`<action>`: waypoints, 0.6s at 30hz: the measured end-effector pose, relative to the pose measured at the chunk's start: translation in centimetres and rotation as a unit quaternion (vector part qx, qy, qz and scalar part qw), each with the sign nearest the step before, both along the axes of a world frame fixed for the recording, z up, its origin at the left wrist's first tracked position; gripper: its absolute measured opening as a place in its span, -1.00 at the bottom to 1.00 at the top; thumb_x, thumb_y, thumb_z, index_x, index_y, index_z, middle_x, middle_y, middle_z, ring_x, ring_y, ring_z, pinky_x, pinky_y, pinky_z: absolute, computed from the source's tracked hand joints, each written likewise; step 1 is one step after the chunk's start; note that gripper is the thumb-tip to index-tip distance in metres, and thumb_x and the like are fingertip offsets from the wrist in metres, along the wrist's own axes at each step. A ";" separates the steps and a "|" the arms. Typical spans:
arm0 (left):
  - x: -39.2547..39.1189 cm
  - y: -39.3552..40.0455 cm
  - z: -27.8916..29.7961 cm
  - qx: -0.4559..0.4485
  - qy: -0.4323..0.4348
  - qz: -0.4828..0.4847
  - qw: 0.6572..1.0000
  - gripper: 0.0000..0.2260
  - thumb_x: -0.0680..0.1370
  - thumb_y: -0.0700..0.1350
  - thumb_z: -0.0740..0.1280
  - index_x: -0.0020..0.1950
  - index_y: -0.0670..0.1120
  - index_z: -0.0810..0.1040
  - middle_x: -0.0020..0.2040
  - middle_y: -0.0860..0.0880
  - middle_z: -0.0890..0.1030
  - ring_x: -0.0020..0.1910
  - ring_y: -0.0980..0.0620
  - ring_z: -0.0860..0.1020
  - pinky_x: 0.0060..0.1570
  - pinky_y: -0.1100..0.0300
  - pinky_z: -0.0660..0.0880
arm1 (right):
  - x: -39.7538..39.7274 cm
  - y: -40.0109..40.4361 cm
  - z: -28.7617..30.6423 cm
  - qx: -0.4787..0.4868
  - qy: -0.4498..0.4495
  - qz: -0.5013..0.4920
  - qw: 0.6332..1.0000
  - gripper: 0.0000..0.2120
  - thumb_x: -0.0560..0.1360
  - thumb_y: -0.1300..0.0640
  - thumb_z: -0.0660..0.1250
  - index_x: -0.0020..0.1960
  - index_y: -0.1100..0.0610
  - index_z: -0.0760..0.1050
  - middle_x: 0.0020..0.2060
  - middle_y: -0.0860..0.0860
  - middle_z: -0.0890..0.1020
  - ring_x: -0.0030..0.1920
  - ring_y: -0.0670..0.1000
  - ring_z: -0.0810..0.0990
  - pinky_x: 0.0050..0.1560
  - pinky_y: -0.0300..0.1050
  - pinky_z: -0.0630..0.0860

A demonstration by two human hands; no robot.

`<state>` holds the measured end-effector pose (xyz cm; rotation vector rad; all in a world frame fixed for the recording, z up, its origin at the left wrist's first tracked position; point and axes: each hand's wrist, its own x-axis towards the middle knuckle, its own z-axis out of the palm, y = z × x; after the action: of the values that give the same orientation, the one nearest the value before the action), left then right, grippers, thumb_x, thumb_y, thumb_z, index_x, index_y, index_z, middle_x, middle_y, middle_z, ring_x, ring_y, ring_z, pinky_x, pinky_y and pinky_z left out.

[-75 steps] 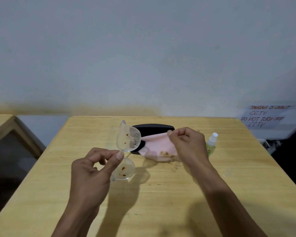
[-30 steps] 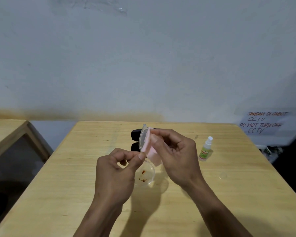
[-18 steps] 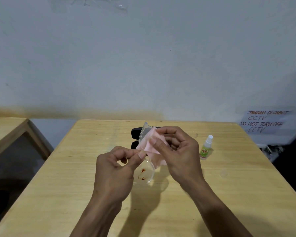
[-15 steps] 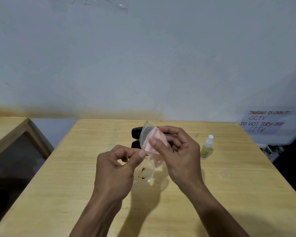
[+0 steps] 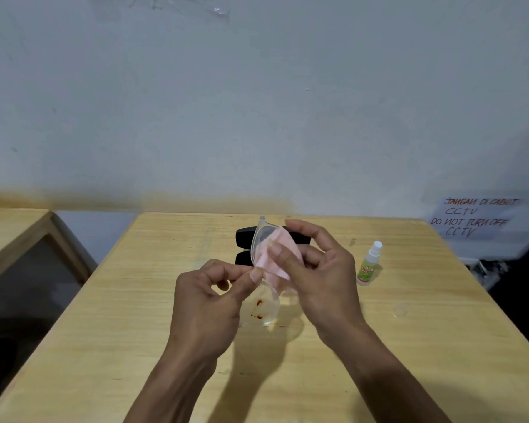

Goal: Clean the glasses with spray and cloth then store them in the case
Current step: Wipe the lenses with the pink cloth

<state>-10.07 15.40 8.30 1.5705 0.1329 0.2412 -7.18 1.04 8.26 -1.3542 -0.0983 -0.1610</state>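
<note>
At frame centre, the left hand (image 5: 208, 303) pinches the clear-framed glasses (image 5: 261, 300) at the bridge, while the right hand (image 5: 315, 273) presses a pink cloth (image 5: 275, 254) over the upper lens. Red-brown spots mark the lower lens. The hands partly hide the open black case (image 5: 245, 236) behind; the spray bottle (image 5: 368, 265) stands upright at right on the wooden table (image 5: 104, 346).

2 hands (image 5: 208, 303), 1 bottle (image 5: 368, 265) (upright)

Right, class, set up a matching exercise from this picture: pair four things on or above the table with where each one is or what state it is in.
Column one:
1. pink cloth
2. spray bottle
3. black case
4. lower lens

Column two:
A. stands upright on the table, untouched
B. shows reddish-brown spots
C. pressed on the upper lens by the right hand
D. lies open behind the hands

Pairs: 1-C, 2-A, 3-D, 4-B
</note>
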 end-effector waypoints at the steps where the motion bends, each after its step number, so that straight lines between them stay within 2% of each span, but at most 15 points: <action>1: 0.0 -0.1 0.1 -0.001 0.005 0.002 1.000 -0.86 0.34 -0.05 0.54 -0.30 -0.12 0.71 -0.08 -0.24 0.67 -0.16 -0.03 0.55 -0.38 0.47 0.46 | -0.1 0.2 -0.2 -0.016 -0.034 -0.031 0.999 -0.67 0.44 0.19 0.53 0.15 0.00 0.58 -0.26 0.05 0.75 -0.24 -0.03 0.73 -0.24 -0.20 0.62; 5: 0.1 -0.1 0.1 0.006 0.010 0.008 1.000 -0.90 0.39 -0.13 0.54 -0.29 -0.12 0.72 -0.09 -0.27 0.65 -0.21 0.02 0.52 -0.40 0.49 0.44 | 0.1 0.6 -2.0 -0.126 -0.182 -0.118 0.968 -0.82 0.45 0.10 0.51 0.06 -0.02 0.68 -0.10 -0.14 0.75 -0.06 -0.21 0.71 -0.10 -0.37 0.57; 7: 0.1 0.0 0.2 0.011 0.007 0.006 1.000 -0.90 0.39 -0.12 0.54 -0.29 -0.12 0.72 -0.11 -0.24 0.66 -0.19 -0.05 0.56 -0.36 0.47 0.46 | 0.4 0.2 -2.8 -0.196 -0.229 -0.133 0.944 -0.81 0.52 0.06 0.47 0.12 0.02 0.68 -0.04 -0.20 0.72 -0.01 -0.17 0.71 -0.05 -0.29 0.60; 9: 0.1 0.3 0.2 0.025 0.006 0.004 1.000 -0.90 0.39 -0.11 0.54 -0.28 -0.11 0.72 -0.13 -0.18 0.69 -0.08 -0.13 0.60 -0.28 0.41 0.50 | 0.5 -0.2 -3.0 -0.220 -0.238 -0.112 0.939 -0.79 0.53 0.16 0.45 0.17 0.05 0.67 0.03 -0.16 0.72 0.05 -0.15 0.70 0.01 -0.26 0.61; 11: 0.1 0.4 0.2 0.040 0.007 0.005 0.999 -0.89 0.40 -0.12 0.54 -0.30 -0.10 0.71 -0.18 -0.10 0.71 -0.09 -0.11 0.61 -0.21 0.31 0.51 | 0.6 -0.5 -2.5 -0.178 -0.208 -0.067 0.959 -0.77 0.50 0.25 0.47 0.13 0.05 0.67 0.02 -0.15 0.74 0.06 -0.19 0.70 0.01 -0.33 0.58; 13: 0.0 0.3 0.4 0.063 0.005 0.004 0.998 -0.87 0.41 -0.13 0.54 -0.33 -0.09 0.69 -0.26 0.00 0.69 -0.22 0.02 0.57 -0.18 0.24 0.43 | 1.0 -0.4 -1.9 -0.122 -0.180 -0.044 0.975 -0.78 0.48 0.28 0.48 0.05 0.02 0.69 -0.01 -0.17 0.75 0.02 -0.18 0.71 -0.05 -0.34 0.57; 15: -0.2 0.1 0.7 0.092 0.001 0.003 0.996 -0.86 0.41 -0.12 0.54 -0.35 -0.04 0.69 -0.30 0.06 0.67 -0.28 0.11 0.52 -0.18 0.20 0.38 | 1.4 -0.3 -1.3 -0.084 -0.167 -0.039 0.982 -0.79 0.47 0.28 0.49 0.00 0.00 0.70 -0.02 -0.12 0.76 0.02 -0.12 0.73 -0.04 -0.27 0.59; 18: -0.1 0.2 0.8 0.113 0.000 0.003 0.994 -0.84 0.42 -0.10 0.54 -0.36 0.04 0.68 -0.31 0.09 0.64 -0.29 0.10 0.48 -0.18 0.15 0.38 | 1.8 -0.2 -0.8 -0.074 -0.143 -0.017 0.987 -0.87 0.41 0.18 0.54 -0.06 0.03 0.71 -0.11 -0.02 0.77 -0.06 -0.01 0.74 -0.08 -0.11 0.63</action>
<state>-10.20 15.56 9.11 1.7954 0.1143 0.2684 -5.40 0.84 7.48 -1.4749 -0.3351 -0.3827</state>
